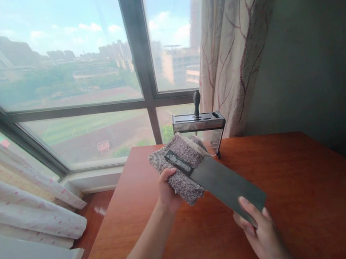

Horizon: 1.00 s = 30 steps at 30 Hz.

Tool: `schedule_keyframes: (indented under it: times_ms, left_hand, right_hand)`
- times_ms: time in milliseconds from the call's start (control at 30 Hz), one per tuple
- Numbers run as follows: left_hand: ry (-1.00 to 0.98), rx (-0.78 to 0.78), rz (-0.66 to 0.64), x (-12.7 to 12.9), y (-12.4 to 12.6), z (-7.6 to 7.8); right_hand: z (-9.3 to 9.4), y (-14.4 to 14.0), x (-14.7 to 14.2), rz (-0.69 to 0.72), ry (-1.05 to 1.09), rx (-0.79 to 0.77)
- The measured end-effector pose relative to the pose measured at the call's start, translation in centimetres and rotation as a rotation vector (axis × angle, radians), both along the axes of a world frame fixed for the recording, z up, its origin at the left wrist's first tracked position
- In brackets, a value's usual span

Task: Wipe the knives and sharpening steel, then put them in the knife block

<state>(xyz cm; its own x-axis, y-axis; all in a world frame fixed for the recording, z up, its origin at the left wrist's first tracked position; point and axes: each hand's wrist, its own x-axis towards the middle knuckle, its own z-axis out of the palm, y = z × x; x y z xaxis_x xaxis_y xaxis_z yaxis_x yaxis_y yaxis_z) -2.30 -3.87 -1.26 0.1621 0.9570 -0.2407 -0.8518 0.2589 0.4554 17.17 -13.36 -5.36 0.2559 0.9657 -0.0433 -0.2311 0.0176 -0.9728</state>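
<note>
A reddish wooden surface (302, 196) stands before a wide window (69, 76) with a patterned curtain (234, 41) at its right. Above it, the left hand (167, 191) grips a grey towel (182, 167) wrapped about a cleaver's (224, 182) handle, while the right hand (263, 233) pinches the far end of the dark blade. Behind them on the surface stands a metal knife rack (198, 123) with one black handle (196, 101) sticking up.

A knife block (198, 122) stands at the worktop's (302, 196) far edge, before the window (88, 94), curtain (237, 40) to its right. Nearer, a cleaver (224, 182) lies across a cloth (182, 167), above the worktop.
</note>
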Motion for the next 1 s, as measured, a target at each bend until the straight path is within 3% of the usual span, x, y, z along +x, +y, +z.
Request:
schedule_keyframes:
  times_ms: [167, 433, 600, 833, 1000]
  left_hand:
    - [-0.005, 0.003, 0.006, 0.0, 0.0, 0.4]
    - [-0.006, 0.045, 0.15, -1.9, 0.6, 1.3]
    - [-0.014, 0.026, 0.078, -0.7, 0.2, 0.8]
    - [0.035, -0.073, -0.146, 1.6, -0.8, -0.1]
    - [0.13, -0.117, -0.101, 1.7, -1.0, -0.1]
  right_hand:
    - [-0.2, 0.0, 0.3, -0.01, 0.243, -0.091]
    - [-0.3, -1.1, 1.8, -0.037, 0.256, -0.127]
    - [-0.4, -0.9, 1.9, -0.062, 0.28, -0.11]
    - [-0.5, -0.6, 1.6, -0.125, -0.06, -0.16]
    - [0.3, -1.3, 1.4, -0.151, -0.152, -0.15]
